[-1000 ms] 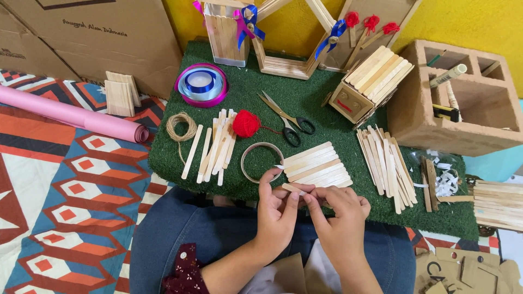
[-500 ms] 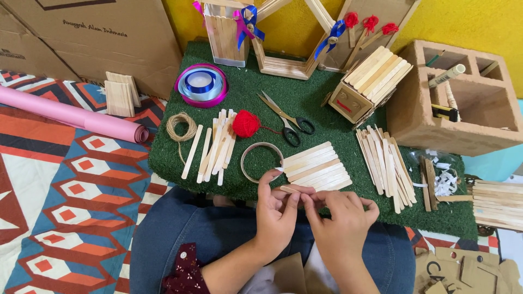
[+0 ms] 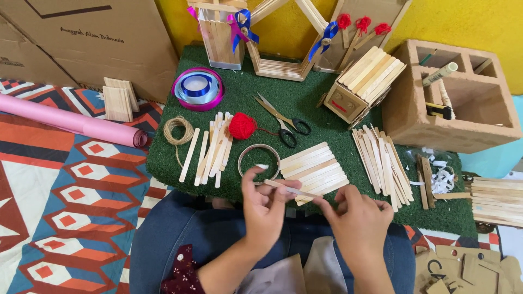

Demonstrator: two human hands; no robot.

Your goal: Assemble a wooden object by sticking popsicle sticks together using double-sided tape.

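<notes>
Step in hand: fitting one flat wooden stick (image 3: 291, 189) to the work, judging by how both hands pinch it at its ends above the lap.
Left hand (image 3: 265, 204): closed on the stick's left end, thumb and fingers pinching it.
Right hand (image 3: 357, 220): fingertips closed on the stick's right end; what the palm holds beneath cannot be told.
Stick: held level and slightly slanted, just in front of the panel of joined sticks (image 3: 313, 169), its far edge overlapping the panel's near corner.
Landmark: the panel lies on the green mat (image 3: 310, 103), well toward the near edge.
Metal ring (image 3: 259, 161): just left of the panel, touching its corner or nearly so.
Loose sticks (image 3: 212, 147): further left of the panel, past the ring.
Scissors (image 3: 283, 122): behind the panel, beside the red yarn ball (image 3: 242, 126).
Second stick pile (image 3: 381, 163): right of the panel.
Next move calls for: a steady two-handed grip and squaring the stick to the panel's edge, by my reading.
</notes>
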